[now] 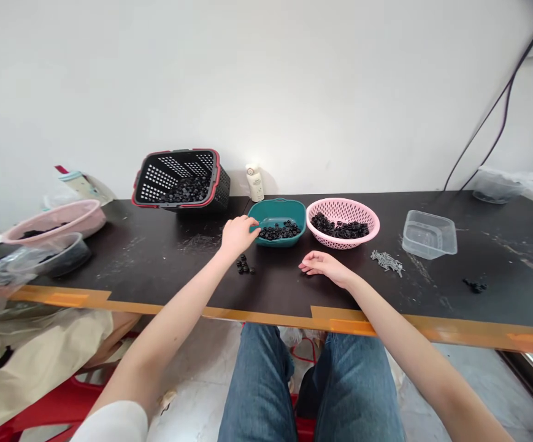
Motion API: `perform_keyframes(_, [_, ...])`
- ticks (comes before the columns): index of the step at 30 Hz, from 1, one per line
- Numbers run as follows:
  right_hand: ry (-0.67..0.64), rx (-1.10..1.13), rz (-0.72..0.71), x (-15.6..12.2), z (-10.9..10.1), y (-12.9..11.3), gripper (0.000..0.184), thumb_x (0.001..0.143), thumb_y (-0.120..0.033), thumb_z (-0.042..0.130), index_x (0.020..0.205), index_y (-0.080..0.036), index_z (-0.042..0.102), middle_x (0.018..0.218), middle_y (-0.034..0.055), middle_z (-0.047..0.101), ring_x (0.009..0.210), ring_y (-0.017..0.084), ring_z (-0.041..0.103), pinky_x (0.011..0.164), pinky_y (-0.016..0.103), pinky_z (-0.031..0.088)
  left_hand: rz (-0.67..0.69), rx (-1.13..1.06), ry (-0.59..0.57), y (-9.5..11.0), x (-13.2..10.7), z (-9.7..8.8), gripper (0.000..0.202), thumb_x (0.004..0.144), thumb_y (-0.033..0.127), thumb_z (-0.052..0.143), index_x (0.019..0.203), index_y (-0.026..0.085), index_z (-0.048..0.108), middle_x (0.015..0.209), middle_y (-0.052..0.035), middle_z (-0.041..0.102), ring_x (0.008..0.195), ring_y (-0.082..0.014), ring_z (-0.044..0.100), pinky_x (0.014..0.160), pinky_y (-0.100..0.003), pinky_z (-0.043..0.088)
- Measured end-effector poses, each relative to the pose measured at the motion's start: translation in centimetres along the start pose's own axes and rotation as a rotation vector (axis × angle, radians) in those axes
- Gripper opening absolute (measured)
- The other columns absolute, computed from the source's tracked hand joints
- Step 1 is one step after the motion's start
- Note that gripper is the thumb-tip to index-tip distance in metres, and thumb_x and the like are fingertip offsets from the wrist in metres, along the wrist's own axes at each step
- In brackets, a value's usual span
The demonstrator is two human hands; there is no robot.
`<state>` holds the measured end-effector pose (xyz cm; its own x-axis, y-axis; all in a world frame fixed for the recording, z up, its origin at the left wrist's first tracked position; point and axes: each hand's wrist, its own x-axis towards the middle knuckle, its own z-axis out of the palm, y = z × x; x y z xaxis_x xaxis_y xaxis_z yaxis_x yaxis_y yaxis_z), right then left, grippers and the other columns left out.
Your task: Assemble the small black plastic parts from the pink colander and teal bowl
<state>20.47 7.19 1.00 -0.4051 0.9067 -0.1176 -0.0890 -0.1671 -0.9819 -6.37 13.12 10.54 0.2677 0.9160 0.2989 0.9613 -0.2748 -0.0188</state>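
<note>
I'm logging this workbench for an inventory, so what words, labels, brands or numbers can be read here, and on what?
Nothing can be read: the label on the white bottle and the printing on the packet at the left are too small and blurred.

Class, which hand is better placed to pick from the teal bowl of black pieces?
Probably the left: the left hand is at the teal bowl, while the right hand lies on the table, short of it.
</note>
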Motion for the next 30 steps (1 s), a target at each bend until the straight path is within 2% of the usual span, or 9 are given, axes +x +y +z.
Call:
perform_keyframes(2, [0.013, 0.024, 0.013, 0.1, -0.1, 0.1, 0.031, 0.069, -0.040, 0.075, 0.083, -0.017, 0.060, 0.089, 0.0074, 0.070, 0.082, 0.016, 0.065, 0.078, 0.031, 0.051, -0.046, 0.104, -0.208, 0.5, 3.6, 0.6, 0.029, 0.085, 0.033, 0.052, 0.108, 0.022, 0.065, 0.111, -0.0096, 0.066, 0.107, -0.0258, 0.058, 0.092, -0.038, 0.040])
perform_keyframes(7, [0.029, 0.077, 0.007, 0.1, -0.3, -0.1, 0.031, 0.068, -0.040, 0.076, 0.082, -0.017, 0.059, 0.087, 0.0064, 0.070, 0.079, 0.014, 0.065, 0.079, 0.031, 0.051, -0.072, 0.142, -0.416, 1.6, 8.4, 2.8, 0.018, 0.071, 0.022, 0.067, 0.087, 0.016, 0.072, 0.101, -0.0148, 0.070, 0.096, -0.0283, 0.064, 0.082, -0.035, 0.046])
perform_keyframes(14, [0.053, 0.062, 0.022, 0.5, -0.3, 0.0, 0.028, 0.069, -0.038, 0.075, 0.078, -0.017, 0.059, 0.084, 0.0058, 0.070, 0.076, 0.014, 0.065, 0.076, 0.030, 0.052, -0.076, 0.167, -0.504, 2.6, 9.1, 4.3, 0.026, 0.068, 0.022, 0.069, 0.094, 0.015, 0.070, 0.103, -0.0167, 0.069, 0.098, -0.0272, 0.063, 0.080, -0.031, 0.049])
perform_keyframes(18, [0.036, 0.041, 0.022, 0.2, -0.2, -0.4, 0.026, 0.072, -0.039, 0.073, 0.079, -0.018, 0.059, 0.084, 0.0055, 0.071, 0.075, 0.014, 0.065, 0.073, 0.029, 0.052, -0.104, 0.176, -0.419, 3.1, 9.0, 3.5, 0.029, 0.075, 0.026, 0.064, 0.097, 0.009, 0.068, 0.103, -0.0214, 0.067, 0.097, -0.0307, 0.063, 0.078, -0.033, 0.050])
perform_keyframes(22, [-0.088, -0.189, 0.064, -2.2, -1.7, -2.3, 0.026, 0.074, -0.042, 0.069, 0.083, -0.018, 0.062, 0.081, 0.0051, 0.071, 0.072, 0.014, 0.064, 0.064, 0.026, 0.051, -0.071, 0.128, -0.160, 4.5, 7.2, 1.0, 0.036, 0.090, 0.039, 0.044, 0.107, 0.012, 0.062, 0.110, -0.0186, 0.063, 0.100, -0.0299, 0.061, 0.079, -0.036, 0.048])
perform_keyframes(24, [-0.075, -0.378, 0.042, -4.3, -3.9, -3.3, 0.026, 0.073, -0.041, 0.068, 0.087, -0.019, 0.064, 0.081, 0.0042, 0.070, 0.070, 0.015, 0.062, 0.059, 0.025, 0.048, 0.027, -0.094, 0.068, 5.8, 5.0, 0.0, 0.039, 0.091, 0.048, 0.042, 0.103, 0.017, 0.061, 0.095, -0.0113, 0.067, 0.085, -0.0245, 0.065, 0.073, -0.033, 0.048])
perform_keyframes(26, [0.027, -0.571, 0.041, -6.4, -7.1, -3.9, 0.025, 0.073, -0.041, 0.067, 0.086, -0.020, 0.066, 0.078, 0.0036, 0.070, 0.069, 0.016, 0.061, 0.057, 0.026, 0.046, 0.249, -0.404, 0.058, 7.3, 2.2, -0.2, 0.033, 0.088, 0.049, 0.048, 0.099, 0.020, 0.060, 0.086, -0.0040, 0.067, 0.070, -0.0164, 0.063, 0.065, -0.026, 0.047])
perform_keyframes(28, [0.262, -0.759, 0.056, -8.2, -10.5, -4.1, 0.021, 0.073, -0.039, 0.066, 0.083, -0.021, 0.067, 0.075, 0.0034, 0.070, 0.069, 0.018, 0.062, 0.061, 0.028, 0.045, 0.459, -0.620, -0.053, 9.0, -0.7, 0.6, 0.026, 0.085, 0.045, 0.056, 0.094, 0.022, 0.061, 0.083, -0.0005, 0.067, 0.062, -0.0122, 0.060, 0.061, -0.022, 0.046])
perform_keyframes(30, [0.518, -0.941, 0.074, -9.6, -13.5, -3.8, 0.018, 0.070, -0.035, 0.065, 0.082, -0.022, 0.068, 0.077, 0.0040, 0.070, 0.070, 0.019, 0.062, 0.064, 0.029, 0.044, 0.578, -0.742, -0.172, 10.4, -2.9, 2.2, 0.023, 0.083, 0.041, 0.059, 0.095, 0.022, 0.063, 0.084, 0.0003, 0.067, 0.059, -0.0103, 0.059, 0.058, -0.021, 0.045])
